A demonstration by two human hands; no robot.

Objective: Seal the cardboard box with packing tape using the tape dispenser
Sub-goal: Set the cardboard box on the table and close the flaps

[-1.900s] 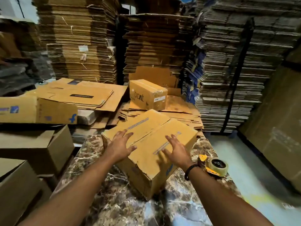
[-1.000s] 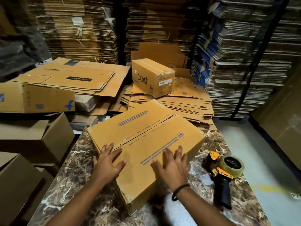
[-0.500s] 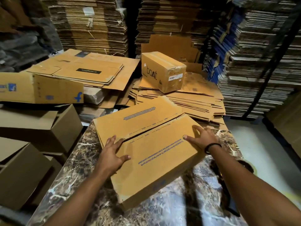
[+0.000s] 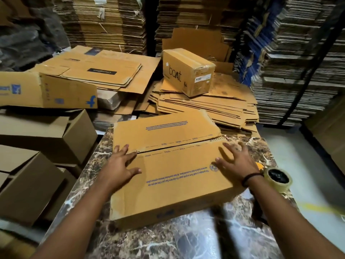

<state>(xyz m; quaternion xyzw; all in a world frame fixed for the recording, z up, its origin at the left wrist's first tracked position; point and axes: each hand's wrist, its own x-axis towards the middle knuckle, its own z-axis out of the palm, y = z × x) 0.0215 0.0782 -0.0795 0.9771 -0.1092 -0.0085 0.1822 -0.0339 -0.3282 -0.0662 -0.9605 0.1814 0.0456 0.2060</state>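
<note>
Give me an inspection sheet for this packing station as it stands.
Surface: marble table, carrying the box.
Job's things: cardboard box, flaps closed, no tape seen on its centre seam; tape dispenser on the table by the box's right end.
Clutter: boat box on a pile of flattened cartons behind the table.
Grippers: left hand and right hand flat on the box top, fingers spread.
Cables: nothing seen.
Surroundings: tall cardboard stacks behind; open boxes at left.

Passage: marbled brown tabletop (image 4: 186,243) nearside of brown cardboard box (image 4: 177,184). Obstacles: yellow tape dispenser (image 4: 277,179) right; stacked flattened cardboard sheets (image 4: 214,107) behind.
</note>
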